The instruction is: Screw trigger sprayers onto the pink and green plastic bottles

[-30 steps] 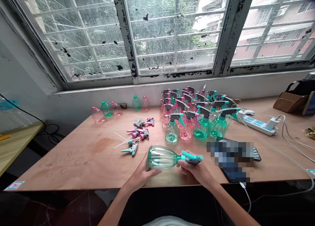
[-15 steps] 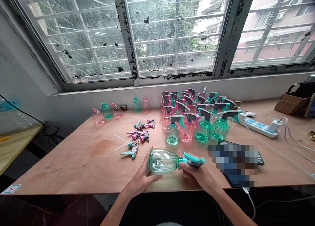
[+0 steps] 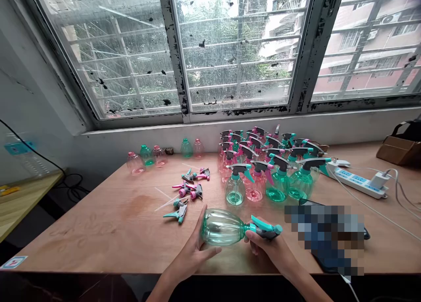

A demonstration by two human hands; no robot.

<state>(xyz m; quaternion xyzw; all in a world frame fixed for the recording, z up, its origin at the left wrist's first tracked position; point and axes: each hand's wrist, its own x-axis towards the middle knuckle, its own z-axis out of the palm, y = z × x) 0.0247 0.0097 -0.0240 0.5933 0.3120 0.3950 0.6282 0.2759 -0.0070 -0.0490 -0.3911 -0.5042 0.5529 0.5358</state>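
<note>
A clear green spray bottle (image 3: 222, 226) lies sideways in the air over the table's front part, its base to the left. My left hand (image 3: 196, 249) is closed around the base end. At the neck, my right hand (image 3: 268, 247) grips the teal and grey trigger head (image 3: 265, 228), which sits on the bottle's mouth. Whether its collar is fully tight I cannot tell. Left of the bottle lie several loose trigger heads (image 3: 179, 212) in teal, pink and grey, with thin clear tubes (image 3: 164, 197) among them.
Rows of pink and green spray bottles (image 3: 276, 186) stand behind my right hand. Several bottles without heads (image 3: 134, 163) are at the back left. A power strip (image 3: 357, 181) with cables, a blurred phone-like object (image 3: 324, 260) and a brown bag (image 3: 399, 146) occupy the right side.
The camera view has tilted up slightly, so the scene sits lower. Both hands keep their hold on the spray bottle, with little visible change in its pose.
</note>
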